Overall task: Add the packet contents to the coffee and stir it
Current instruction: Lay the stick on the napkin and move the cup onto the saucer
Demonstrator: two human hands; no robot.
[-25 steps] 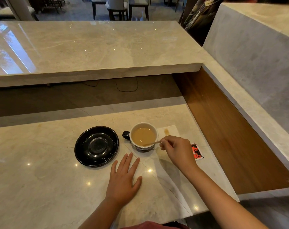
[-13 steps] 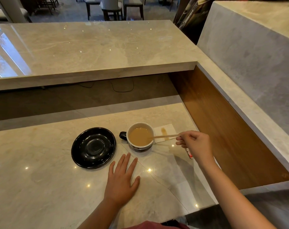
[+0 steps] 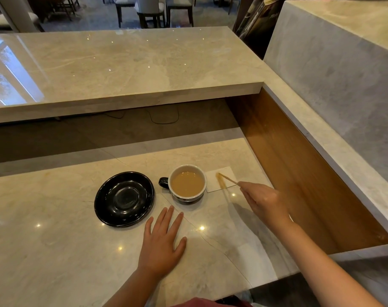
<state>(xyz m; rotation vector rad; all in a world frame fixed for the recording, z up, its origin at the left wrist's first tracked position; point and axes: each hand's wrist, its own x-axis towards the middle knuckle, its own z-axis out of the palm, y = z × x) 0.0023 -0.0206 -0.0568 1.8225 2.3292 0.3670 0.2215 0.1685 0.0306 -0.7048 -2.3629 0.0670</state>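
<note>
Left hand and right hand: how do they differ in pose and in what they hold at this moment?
The left hand lies flat, palm down, fingers spread on the counter, holding nothing; the right hand is raised and pinches a wooden stir stick. The left hand is in front of the cup; the right hand is to its right, the stick's tip over the napkin. Both are bare.

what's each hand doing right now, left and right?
Left hand: open, flat on the counter, holding nothing.
Right hand: closed, pinching the wooden stirrer over the napkin.
</note>
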